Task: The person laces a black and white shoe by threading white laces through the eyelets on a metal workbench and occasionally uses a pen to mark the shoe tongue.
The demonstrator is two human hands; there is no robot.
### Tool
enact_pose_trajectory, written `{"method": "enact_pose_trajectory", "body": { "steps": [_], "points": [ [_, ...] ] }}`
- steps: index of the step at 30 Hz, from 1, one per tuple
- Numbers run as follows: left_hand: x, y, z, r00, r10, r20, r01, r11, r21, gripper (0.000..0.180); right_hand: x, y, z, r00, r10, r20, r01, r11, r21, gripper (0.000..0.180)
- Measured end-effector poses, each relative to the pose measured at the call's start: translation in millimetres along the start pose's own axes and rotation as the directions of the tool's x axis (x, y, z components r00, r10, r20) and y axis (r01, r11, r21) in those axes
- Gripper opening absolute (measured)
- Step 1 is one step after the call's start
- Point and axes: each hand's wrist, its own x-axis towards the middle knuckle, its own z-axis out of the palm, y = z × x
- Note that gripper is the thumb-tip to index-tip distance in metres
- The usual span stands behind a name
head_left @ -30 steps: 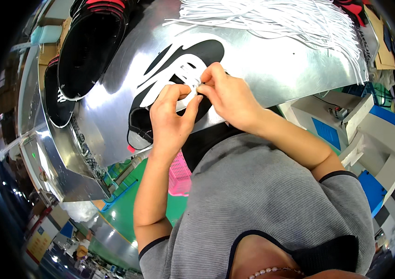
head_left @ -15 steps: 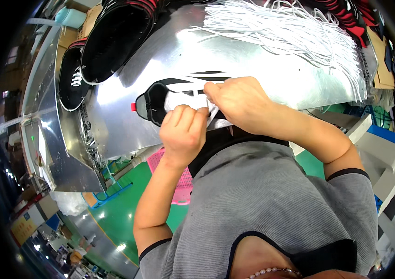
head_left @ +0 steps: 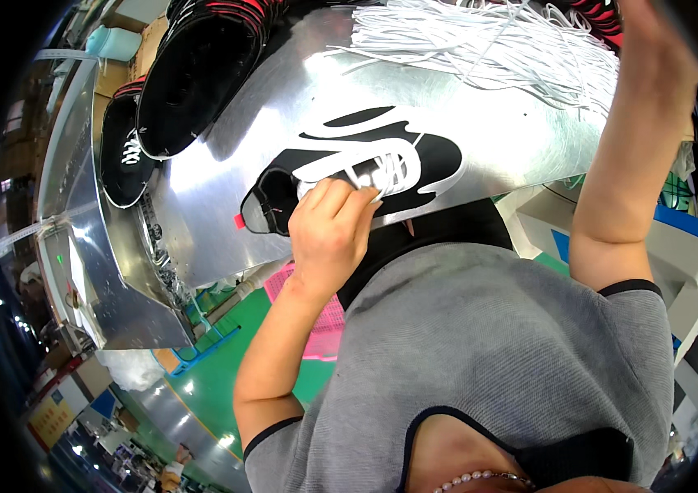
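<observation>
A bright sheet-metal desk (head_left: 283,164) with a curved, reflective top stands above a green workshop floor (head_left: 218,378), carrying a heap of loose white shoelaces (head_left: 480,45) at its far edge and a stack of black shoes with red trim (head_left: 193,74) at its far left. Near the front edge lies a black low-cut shoe with white side panels and white lacing (head_left: 365,168), on which the left hand (head_left: 328,234) rests, its grip closed with fingertips pinching the lace. The right hand (head_left: 653,33) is raised toward the upper rim; whether its grip is closed cannot be told.
</observation>
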Motion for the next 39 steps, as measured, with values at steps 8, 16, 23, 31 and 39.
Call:
{"method": "enact_pose_trajectory", "body": {
  "steps": [8, 16, 23, 31, 39],
  "points": [
    [11, -7, -13, 0.79, -0.587, 0.178, 0.6, 0.68, -0.421, 0.054, -130, 64, 31, 0.605, 0.675, 0.423, -0.694, 0.707, -0.135, 0.016],
    [14, -15, -8, 0.792, -0.61, 0.017, 0.598, 0.77, -0.223, 0.04, -92, 32, 30, 0.198, 0.582, 0.788, -0.901, 0.425, -0.088, 0.018],
    [14, -19, 7, 0.692, -0.721, -0.023, 0.684, 0.666, -0.295, 0.043, -132, 95, 53, 0.705, 0.638, 0.309, -0.596, 0.769, -0.231, 0.015],
    [13, -18, 18, 0.709, -0.695, -0.119, 0.637, 0.703, -0.316, 0.044, -140, 80, 49, 0.803, 0.55, 0.229, -0.463, 0.818, -0.342, 0.018],
    [16, -11, 13, 0.744, -0.664, -0.067, 0.623, 0.727, -0.288, 0.039, -135, 65, 30, 0.691, 0.576, 0.436, -0.278, 0.769, -0.575, 0.014]
  ]
}}
